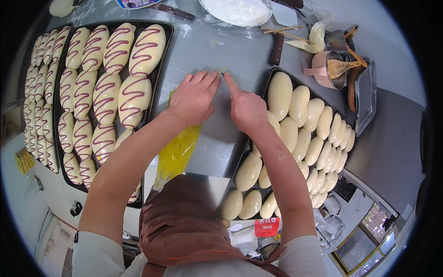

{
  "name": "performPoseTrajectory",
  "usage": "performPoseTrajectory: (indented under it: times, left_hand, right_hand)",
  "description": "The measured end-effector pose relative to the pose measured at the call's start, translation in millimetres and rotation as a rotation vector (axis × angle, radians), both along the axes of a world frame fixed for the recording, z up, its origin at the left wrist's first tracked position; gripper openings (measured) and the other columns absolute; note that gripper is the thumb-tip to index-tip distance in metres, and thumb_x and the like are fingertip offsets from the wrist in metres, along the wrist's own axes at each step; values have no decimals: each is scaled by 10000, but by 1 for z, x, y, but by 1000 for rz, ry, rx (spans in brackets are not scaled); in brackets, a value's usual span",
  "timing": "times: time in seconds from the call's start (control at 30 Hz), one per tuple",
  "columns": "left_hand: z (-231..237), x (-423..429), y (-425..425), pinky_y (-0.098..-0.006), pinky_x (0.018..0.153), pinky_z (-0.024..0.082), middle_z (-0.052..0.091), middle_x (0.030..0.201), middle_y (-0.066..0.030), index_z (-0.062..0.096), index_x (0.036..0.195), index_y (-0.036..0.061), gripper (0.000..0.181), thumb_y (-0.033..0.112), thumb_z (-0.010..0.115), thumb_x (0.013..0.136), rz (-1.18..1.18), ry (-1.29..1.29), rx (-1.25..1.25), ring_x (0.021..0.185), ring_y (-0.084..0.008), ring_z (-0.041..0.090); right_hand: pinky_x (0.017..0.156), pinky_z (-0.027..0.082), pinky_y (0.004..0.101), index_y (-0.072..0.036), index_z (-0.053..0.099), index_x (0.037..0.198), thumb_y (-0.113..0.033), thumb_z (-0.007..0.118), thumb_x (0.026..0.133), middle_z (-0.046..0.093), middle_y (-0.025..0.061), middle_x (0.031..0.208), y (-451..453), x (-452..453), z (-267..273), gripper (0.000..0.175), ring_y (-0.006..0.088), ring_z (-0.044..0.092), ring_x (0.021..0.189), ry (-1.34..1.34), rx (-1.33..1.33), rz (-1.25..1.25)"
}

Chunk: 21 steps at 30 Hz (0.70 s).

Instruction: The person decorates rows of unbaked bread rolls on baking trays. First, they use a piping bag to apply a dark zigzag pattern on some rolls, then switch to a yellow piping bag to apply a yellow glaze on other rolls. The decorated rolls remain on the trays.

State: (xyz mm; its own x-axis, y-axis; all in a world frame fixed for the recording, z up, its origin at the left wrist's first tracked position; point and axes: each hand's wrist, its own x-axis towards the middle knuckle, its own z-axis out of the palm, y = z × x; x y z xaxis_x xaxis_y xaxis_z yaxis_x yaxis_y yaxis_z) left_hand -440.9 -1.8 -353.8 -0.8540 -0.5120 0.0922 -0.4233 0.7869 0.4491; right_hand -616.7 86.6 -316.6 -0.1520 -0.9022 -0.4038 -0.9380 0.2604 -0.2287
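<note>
My left hand lies palm down on the steel table, its fingers stretched out and its thumb a little apart. Beneath that hand and wrist lies a clear plastic piping bag with yellow filling; its upper part is partly hidden. My right hand is beside it, index finger extended to the tabletop and the other fingers curled. Whether those curled fingers hold anything is hidden. Between the two index fingertips sits a tiny dark speck or object, too small to identify.
Black trays on the left carry dough rolls with purple zigzag piping. Another tray on the right bears plain glossy rolls. Beyond are a knife handle, a bowl of white powder and a pink pot.
</note>
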Motion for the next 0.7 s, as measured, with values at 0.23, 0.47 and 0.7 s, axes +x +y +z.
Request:
performPoseTrajectory:
  times: [0.23, 0.47, 0.7]
  left_hand:
    - [-3, -1, 0, -430, 1077, 431, 550, 1476, -134, 598, 1396, -21, 693, 152, 778, 750, -6, -35, -25, 1351, -309, 506]
    - [-5, -1, 4, -477, 1094, 420, 567, 1469, -128, 608, 1377, 2, 621, 193, 731, 799, 25, -20, -25, 1351, -314, 507]
    - [0, -45, -28, -470, 1009, 517, 661, 1353, -162, 691, 1191, 21, 375, 121, 716, 830, 293, -46, 231, 1197, -391, 629]
  right_hand:
    - [746, 585, 522, -138, 448, 1595, -89, 564, 904, 741, 196, 858, -4, 5, -1, 703, 400, 732, 804, -6, -38, 9]
    - [745, 567, 535, -117, 425, 1604, -125, 595, 974, 730, 203, 860, 40, 9, 35, 652, 416, 716, 815, -109, 65, -122]
    - [807, 556, 523, -55, 376, 1618, -107, 607, 945, 623, 256, 1186, 45, 47, -8, 714, 424, 675, 935, -238, -333, -500]
